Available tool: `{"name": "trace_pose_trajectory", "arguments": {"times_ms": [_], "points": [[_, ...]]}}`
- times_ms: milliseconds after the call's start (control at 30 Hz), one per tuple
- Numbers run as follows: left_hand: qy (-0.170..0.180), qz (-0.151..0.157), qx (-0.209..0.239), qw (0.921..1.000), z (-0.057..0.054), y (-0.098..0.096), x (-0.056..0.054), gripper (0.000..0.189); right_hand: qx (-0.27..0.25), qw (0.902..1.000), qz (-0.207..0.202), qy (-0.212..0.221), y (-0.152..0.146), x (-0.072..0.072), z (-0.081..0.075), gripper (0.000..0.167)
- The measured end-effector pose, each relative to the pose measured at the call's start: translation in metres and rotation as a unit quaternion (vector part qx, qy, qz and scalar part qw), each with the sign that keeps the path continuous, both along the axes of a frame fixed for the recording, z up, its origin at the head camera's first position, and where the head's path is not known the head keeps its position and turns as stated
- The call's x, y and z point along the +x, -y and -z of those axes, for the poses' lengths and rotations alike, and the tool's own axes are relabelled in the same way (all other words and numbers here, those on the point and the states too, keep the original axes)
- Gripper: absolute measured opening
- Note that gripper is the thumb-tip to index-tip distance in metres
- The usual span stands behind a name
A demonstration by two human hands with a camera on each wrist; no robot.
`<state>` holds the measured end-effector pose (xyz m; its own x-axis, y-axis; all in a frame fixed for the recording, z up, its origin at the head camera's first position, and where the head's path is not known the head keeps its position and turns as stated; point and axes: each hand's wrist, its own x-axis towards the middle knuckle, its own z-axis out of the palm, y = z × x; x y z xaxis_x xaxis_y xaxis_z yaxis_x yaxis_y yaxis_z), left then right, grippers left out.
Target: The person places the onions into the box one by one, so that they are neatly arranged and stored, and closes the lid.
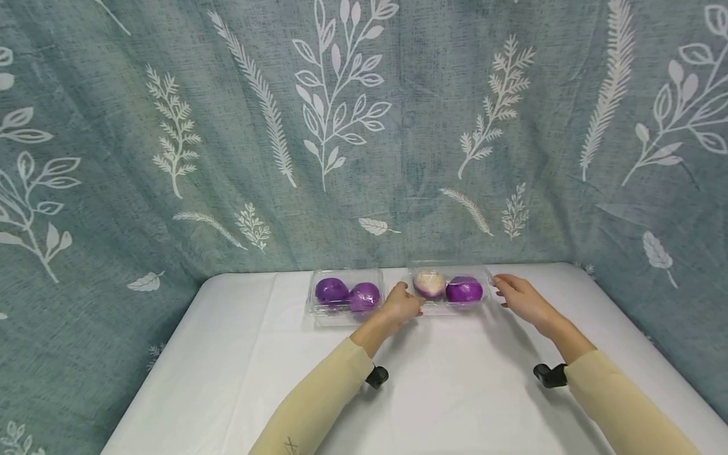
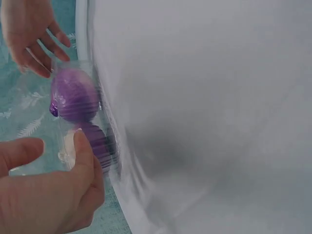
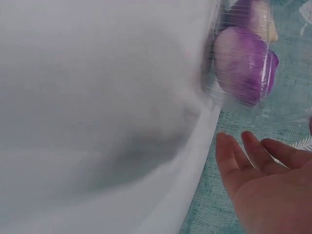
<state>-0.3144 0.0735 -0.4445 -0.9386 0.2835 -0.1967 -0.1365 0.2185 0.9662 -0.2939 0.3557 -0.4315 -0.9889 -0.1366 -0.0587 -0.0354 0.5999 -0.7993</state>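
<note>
A clear plastic clamshell box (image 1: 438, 309) stands at the back of the table, its lid tilted up. Inside lie a pale round vegetable with purple edges (image 1: 429, 284) and a deep purple one (image 1: 464, 289). My left hand (image 1: 402, 303) is at the box's left end; in the left wrist view its forefinger (image 2: 82, 151) lies along the plastic, the thumb apart. At the right end is my right hand (image 1: 520, 300), its fingers (image 3: 263, 161) spread and loosely bent. Its thumb is mostly out of the right wrist view, close by the lid's edge.
Left of my left hand is a second clear box (image 1: 314, 306) with two purple round vegetables (image 1: 332, 291). Both boxes stand near the back edge of the white-covered table (image 1: 227, 354). Behind hangs a green-blue curtain (image 1: 398, 164) with white leaf prints.
</note>
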Motion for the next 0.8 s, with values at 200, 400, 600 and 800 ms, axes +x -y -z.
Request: {"name": "trace_pose_trajectory", "arguments": {"times_ms": [200, 400, 600, 800], "points": [[0.005, 0.009, 0.002, 0.9999, 0.005, 0.001, 0.010, 0.078, 0.005, 0.9999, -0.002, 0.012, -0.001, 0.003, 0.008, 0.066], [0.011, -0.021, 0.085, 0.9961, 0.016, -0.004, 0.015, 0.073, -0.013, 0.9998, 0.007, 0.016, 0.001, 0.006, 0.016, 0.060], [0.011, -0.061, 0.169, 0.9836, 0.029, -0.011, 0.014, 0.054, -0.059, 0.9980, 0.013, 0.021, 0.003, 0.007, 0.021, 0.056], [0.003, -0.098, 0.221, 0.9704, 0.036, -0.018, 0.013, 0.042, -0.104, 0.9940, 0.004, 0.033, 0.003, 0.008, 0.020, 0.055]]}}
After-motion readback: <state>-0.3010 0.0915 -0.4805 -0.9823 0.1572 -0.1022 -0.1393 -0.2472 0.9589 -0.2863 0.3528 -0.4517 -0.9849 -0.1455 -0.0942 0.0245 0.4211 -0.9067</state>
